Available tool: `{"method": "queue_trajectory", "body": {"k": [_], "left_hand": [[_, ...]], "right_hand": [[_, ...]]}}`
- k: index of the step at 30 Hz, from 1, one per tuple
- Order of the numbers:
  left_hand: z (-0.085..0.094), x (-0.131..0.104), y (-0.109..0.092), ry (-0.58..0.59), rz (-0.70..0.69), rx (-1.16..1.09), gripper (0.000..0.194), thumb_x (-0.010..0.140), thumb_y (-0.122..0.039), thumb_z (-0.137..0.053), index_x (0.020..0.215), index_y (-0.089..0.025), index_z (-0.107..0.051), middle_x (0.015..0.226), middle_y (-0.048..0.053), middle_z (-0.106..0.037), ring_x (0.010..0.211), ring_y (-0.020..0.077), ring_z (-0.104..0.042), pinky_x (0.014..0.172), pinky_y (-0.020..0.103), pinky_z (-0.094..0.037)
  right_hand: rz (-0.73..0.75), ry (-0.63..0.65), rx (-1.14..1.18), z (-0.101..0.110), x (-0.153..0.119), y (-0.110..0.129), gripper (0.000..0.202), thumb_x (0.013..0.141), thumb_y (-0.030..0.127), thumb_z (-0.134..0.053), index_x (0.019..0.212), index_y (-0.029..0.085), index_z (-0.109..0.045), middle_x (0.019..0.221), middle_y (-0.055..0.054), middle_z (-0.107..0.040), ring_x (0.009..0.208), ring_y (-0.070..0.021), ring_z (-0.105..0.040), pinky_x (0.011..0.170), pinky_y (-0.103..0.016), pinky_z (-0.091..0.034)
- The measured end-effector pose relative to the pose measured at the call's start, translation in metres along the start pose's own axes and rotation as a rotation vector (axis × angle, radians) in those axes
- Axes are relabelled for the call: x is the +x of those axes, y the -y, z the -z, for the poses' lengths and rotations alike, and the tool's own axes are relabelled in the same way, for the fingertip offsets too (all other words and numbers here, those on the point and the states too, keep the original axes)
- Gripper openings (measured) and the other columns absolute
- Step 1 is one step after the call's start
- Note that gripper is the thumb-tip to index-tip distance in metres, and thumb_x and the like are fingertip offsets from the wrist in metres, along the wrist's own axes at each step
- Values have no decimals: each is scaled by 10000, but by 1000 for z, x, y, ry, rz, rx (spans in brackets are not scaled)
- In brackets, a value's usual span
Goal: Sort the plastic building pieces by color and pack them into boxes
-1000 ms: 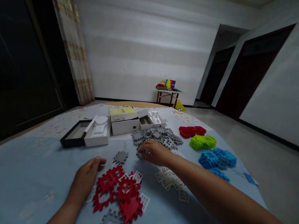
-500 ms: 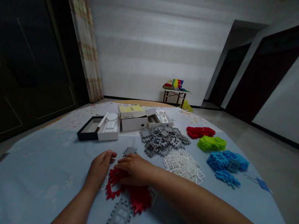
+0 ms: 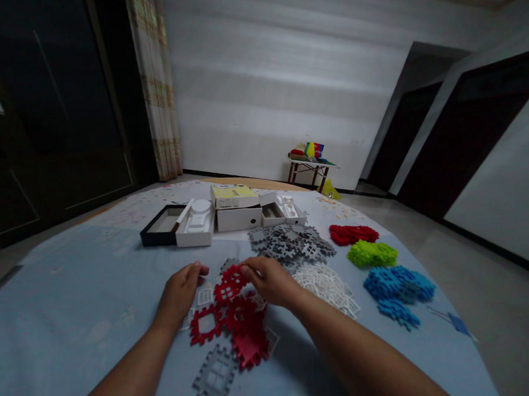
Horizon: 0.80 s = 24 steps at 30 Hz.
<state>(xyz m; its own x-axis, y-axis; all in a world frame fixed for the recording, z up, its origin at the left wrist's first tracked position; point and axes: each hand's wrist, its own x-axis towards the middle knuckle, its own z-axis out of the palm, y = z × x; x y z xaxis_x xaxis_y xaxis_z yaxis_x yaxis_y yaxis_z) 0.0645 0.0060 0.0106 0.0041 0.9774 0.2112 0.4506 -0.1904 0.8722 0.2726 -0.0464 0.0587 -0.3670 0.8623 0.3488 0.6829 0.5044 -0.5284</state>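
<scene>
My right hand [image 3: 272,281] pinches the upper edge of a red toothed building tile [image 3: 227,285] that has window-like openings. More red tiles lie loosely heaped beneath it, among them a solid red tile [image 3: 250,347] and a red square frame [image 3: 205,325] on the left side. My left hand [image 3: 183,289] rests on the cloth left of them, fingers a little bent and apart, with nothing visible in it. Between the hands lies a small white lattice piece [image 3: 205,296]. Nearest me is a grey window tile [image 3: 215,374]; another grey tile [image 3: 228,265] is partly covered behind the red ones.
Beyond my hands are a grey tile pile [image 3: 289,243] and a white lattice pile [image 3: 326,287]. Red [image 3: 353,234], lime green [image 3: 372,253] and blue tile piles [image 3: 398,285] line the right side. Boxes [image 3: 239,218] stand at the back, beside a black open tray [image 3: 161,225].
My right hand has moved back and to the right off the red heap, lifting one red tile by its edge. The red frame and white lattice piece are now uncovered. My left hand is nearly still.
</scene>
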Motion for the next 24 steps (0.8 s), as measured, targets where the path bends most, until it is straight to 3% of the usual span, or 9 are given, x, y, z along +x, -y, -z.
{"method": "queue_trajectory", "body": {"k": [5,11,15,20,24], "left_hand": [[1,2,-1,11,29,-1,467,731,-550,-372,742,-169,-640,742,56,-697,708,203,-639,687,298,-497],[5,10,5,68,79,21,445,701,-552,-404,774,-185,-645,793,58,-710,779,236,-645,780,348,-488],[4,16,9,76,126,-4,442,646,-573,-416,743,-208,-646,780,53,-712,799,262,-644,824,392,-472],[2,20,17,56,139,-38,454,577,-620,-435,699,-243,-656,770,36,-713,811,278,-641,872,419,-447],[1,23,21,23,159,-57,452,542,-647,-441,644,-264,-659,730,26,-711,785,287,-641,861,431,-453]], "right_hand": [[-99,-164,15,28,-11,-29,264,870,318,-445,851,175,-667,743,-21,-626,730,-136,-550,676,-235,-398],[-283,-261,57,84,-29,-89,307,837,379,-476,875,152,-680,697,-5,-637,628,-116,-539,562,-202,-386],[-412,-312,-176,125,-48,-125,304,834,369,-482,901,156,-689,715,-14,-658,637,-126,-557,567,-204,-391],[-583,-355,-525,171,-58,-161,242,836,294,-492,932,199,-693,858,-47,-674,787,-161,-589,679,-229,-405],[-689,-432,-640,191,-59,-182,264,841,267,-478,1008,197,-671,1016,-108,-625,942,-212,-567,747,-269,-397]]}}
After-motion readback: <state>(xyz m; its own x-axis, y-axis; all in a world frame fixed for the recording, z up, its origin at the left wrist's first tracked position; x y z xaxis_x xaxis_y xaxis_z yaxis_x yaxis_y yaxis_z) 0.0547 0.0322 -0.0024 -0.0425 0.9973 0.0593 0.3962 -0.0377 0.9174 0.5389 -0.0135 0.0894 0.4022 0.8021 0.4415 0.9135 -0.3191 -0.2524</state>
